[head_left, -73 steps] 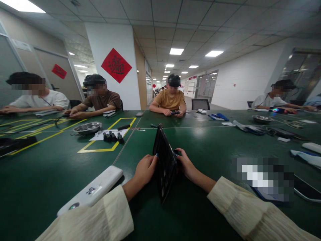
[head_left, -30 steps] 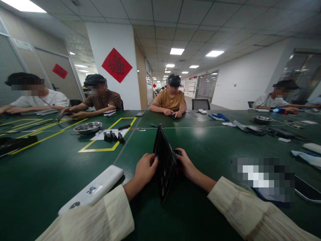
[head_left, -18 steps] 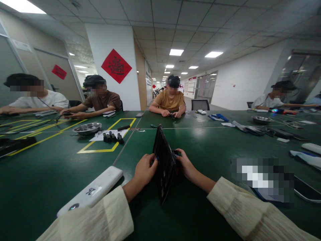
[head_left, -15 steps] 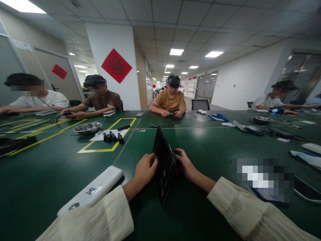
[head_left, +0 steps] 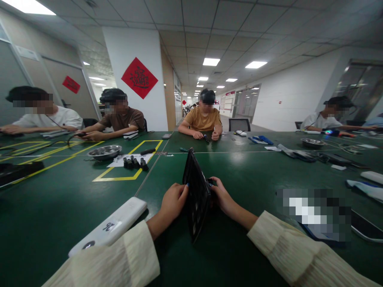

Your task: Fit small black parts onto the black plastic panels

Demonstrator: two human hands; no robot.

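A thin black panel (head_left: 196, 199) stands on edge before me, tilted and seen nearly side-on, so its kind is hard to make out. Its left face shows several lighter patches. My left hand (head_left: 174, 200) is closed on the panel's left side, with the thumb on top and the other fingers mostly hidden. On the opposite side, my right hand (head_left: 220, 194) has its fingers curled at the upper right edge, around a small dark part that is partly hidden. A white power bank (head_left: 110, 227) marked 26 lies beside my left forearm.
Several black cylindrical parts (head_left: 135, 163) stand on white paper within yellow tape, near a metal bowl (head_left: 104, 152). At the right lie a phone-like device (head_left: 366, 226) and bagged items (head_left: 296, 152). Co-workers sit around the green table (head_left: 248, 171), one directly across (head_left: 203, 117).
The panel has turned very slightly in my hands, and my left thumb has shifted a little. Across the table, the co-worker's hands have moved apart, showing a small dark object.
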